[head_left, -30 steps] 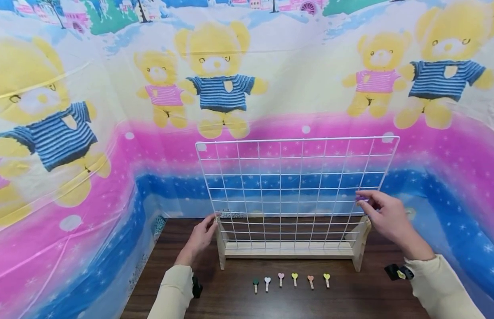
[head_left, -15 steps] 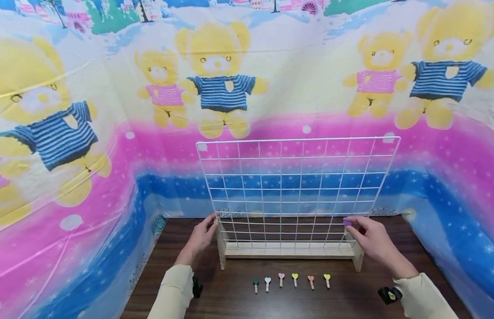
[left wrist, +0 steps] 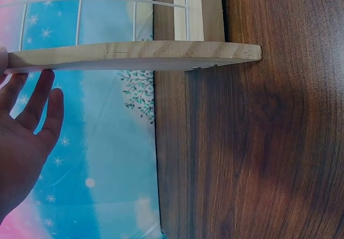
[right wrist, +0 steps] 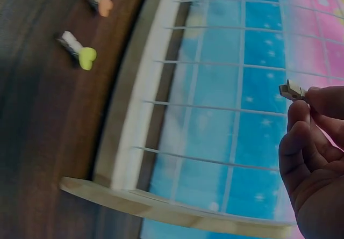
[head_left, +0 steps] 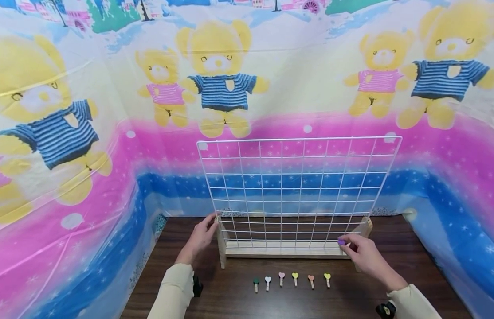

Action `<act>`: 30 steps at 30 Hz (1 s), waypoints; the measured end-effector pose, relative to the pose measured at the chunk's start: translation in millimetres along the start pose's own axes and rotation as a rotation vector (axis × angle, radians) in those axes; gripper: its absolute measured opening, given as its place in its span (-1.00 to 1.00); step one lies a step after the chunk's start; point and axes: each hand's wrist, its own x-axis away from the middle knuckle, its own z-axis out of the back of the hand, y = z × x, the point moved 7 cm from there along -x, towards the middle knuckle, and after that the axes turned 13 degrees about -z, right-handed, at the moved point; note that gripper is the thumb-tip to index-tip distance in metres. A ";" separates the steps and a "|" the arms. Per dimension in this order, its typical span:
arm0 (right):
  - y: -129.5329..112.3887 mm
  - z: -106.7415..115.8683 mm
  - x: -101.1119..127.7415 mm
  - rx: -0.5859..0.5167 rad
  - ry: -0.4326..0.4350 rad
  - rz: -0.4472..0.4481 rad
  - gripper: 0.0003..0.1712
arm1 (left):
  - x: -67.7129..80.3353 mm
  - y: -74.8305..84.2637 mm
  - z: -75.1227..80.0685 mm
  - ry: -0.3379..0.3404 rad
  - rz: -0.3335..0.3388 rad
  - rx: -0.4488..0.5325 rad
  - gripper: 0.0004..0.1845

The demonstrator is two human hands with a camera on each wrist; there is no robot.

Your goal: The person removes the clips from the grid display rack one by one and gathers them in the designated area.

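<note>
A white wire grid panel (head_left: 300, 188) stands upright in a wooden stand (head_left: 288, 253). My left hand (head_left: 200, 237) holds the top of the stand's left side piece (left wrist: 161, 51); in the left wrist view the thumb is partly cut off and the fingers touch the underside of the board. Thumb and fingertips of my right hand (head_left: 364, 252) pinch a small clothespin with a purple heart (head_left: 341, 242), in front of the panel's lower right. Its wooden end (right wrist: 292, 90) shows in the right wrist view, apart from the wires as far as I can tell.
On the dark wooden table (head_left: 231, 301), a row of several heart clothespins lies before the stand, from a green one (head_left: 256, 283) to a yellow one (head_left: 327, 279). A bear-printed cloth (head_left: 295, 88) hangs behind and at both sides.
My right hand has come down and to the left with the purple heart clothespin, from the panel's right edge to near the stand's base. My left hand has stayed in place.
</note>
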 end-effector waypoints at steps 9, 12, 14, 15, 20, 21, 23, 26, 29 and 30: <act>22.4 -30.3 7.9 -0.005 -0.091 -0.035 -0.87 | 0.3 -0.4 -1.3 0.005 -0.016 -0.008 -0.58; 30.6 -38.1 10.6 -0.002 -0.125 -0.044 -0.87 | 0.6 -0.2 -1.6 0.006 -0.014 -0.006 -0.58; 36.5 -43.2 12.9 0.000 -0.148 -0.050 -0.85 | 0.8 -0.2 -1.9 0.004 -0.010 -0.005 -0.57; 39.1 -45.5 14.1 0.000 -0.160 -0.050 -0.85 | 0.9 -0.4 -2.1 0.002 -0.007 -0.003 -0.57; 51.9 -54.9 19.9 0.000 -0.197 -0.066 -0.85 | 1.0 -0.7 -2.2 -0.003 -0.001 -0.004 -0.57; 54.2 -56.3 21.0 0.003 -0.198 -0.068 -0.85 | 0.9 -0.7 -2.0 -0.003 0.000 -0.005 -0.57; 58.5 -58.8 23.4 0.003 -0.203 -0.078 -0.85 | 0.4 0.1 -1.2 -0.001 0.000 -0.004 -0.57; 63.4 -63.2 27.6 0.004 -0.222 -0.072 -0.86 | -0.1 1.0 -0.6 -0.002 -0.001 -0.008 -0.57; 66.5 -67.8 31.1 0.003 -0.245 -0.045 -0.88 | -0.5 1.0 -0.8 -0.006 0.000 -0.011 -0.57; 67.2 -69.2 32.1 0.000 -0.252 -0.035 -0.88 | -0.4 0.8 -0.9 -0.007 0.002 -0.011 -0.57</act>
